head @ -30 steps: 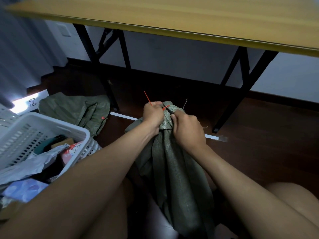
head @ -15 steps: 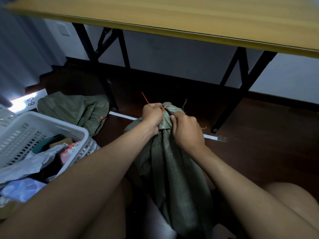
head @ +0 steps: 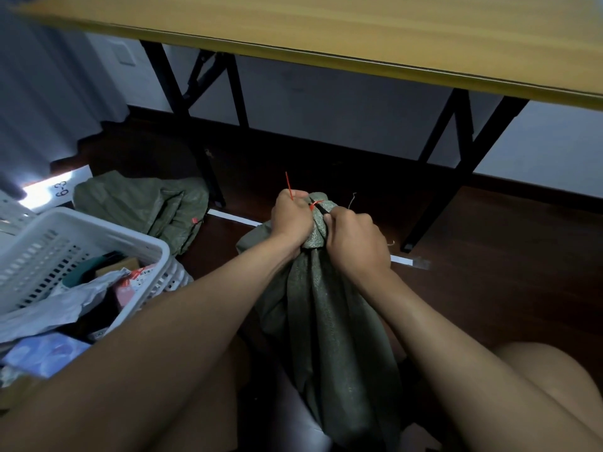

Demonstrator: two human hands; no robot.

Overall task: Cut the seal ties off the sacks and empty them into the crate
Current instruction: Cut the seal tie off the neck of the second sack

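Observation:
A green woven sack (head: 329, 321) stands upright between my knees, its neck bunched and bound by a red seal tie (head: 315, 204). My left hand (head: 292, 218) is closed around the neck, and the tie's free tail (head: 288, 184) sticks up above that fist. My right hand (head: 354, 241) grips a dark, thin tool (head: 323, 210) whose tip touches the tie; most of the tool is hidden in the fist. To the left is the white slatted crate (head: 98, 236) with packets and parcels inside.
An emptied green sack (head: 140, 203) lies crumpled on the dark floor behind the crate. A yellow-topped table (head: 359, 37) on black folding legs (head: 456, 164) spans the view above. White tape strips (head: 404, 260) mark the floor; a labelled white sheet (head: 58, 187) lies far left.
Both hands stay clamped on the sack's neck with only slight shifts; the tie is still wrapped around the neck.

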